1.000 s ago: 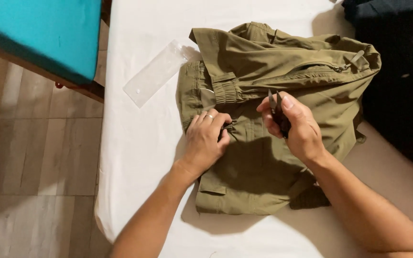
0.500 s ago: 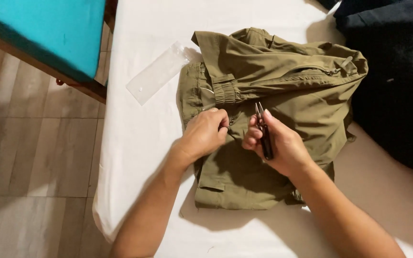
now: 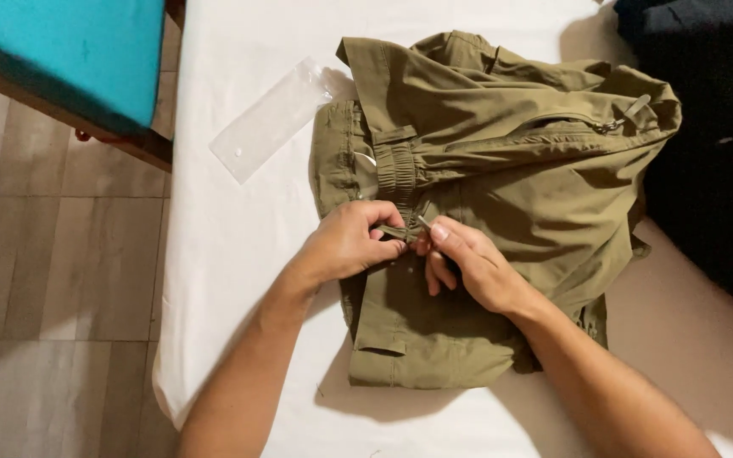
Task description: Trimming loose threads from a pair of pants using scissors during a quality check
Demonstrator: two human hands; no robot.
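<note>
Fingertips of both hands meet at the centre of the view, on a small fold of olive fabric just below the elastic waistband [image 3: 397, 170] of a folded olive garment [image 3: 502, 212]. Left hand [image 3: 348, 242]: fingers curled together, thumb and forefinger pinched shut on the fold. Right hand [image 3: 468, 263]: thumb and forefinger pressed together on a thin grey tool [image 3: 423, 222], only its tip visible between the digits; the remaining fingers are bent beneath the palm, resting on the cloth. The two hands touch, or very nearly touch, at the pinch; which cannot be told.

Garment: lies crumpled on a white table surface [image 3: 231, 280], occupying the middle of the view, with a hem edge toward 6 o'clock and a zip [image 3: 612, 125] with a grey pull toward 2 o'clock. Both forearms enter from 6 o'clock, the left from about 7 o'clock and the right from about 5 o'clock.

Surroundings: a clear plastic sleeve [image 3: 271, 119] lies flat on the white surface at 10 o'clock from the pinch, just beside the garment's left edge. Dark cloth [image 3: 706, 127] lies at 2 to 3 o'clock, against the garment's right side. A teal-topped piece of furniture [image 3: 53, 51] stands at 10 o'clock, apart from the table, above a tiled floor [image 3: 53, 280] at 9 o'clock.
</note>
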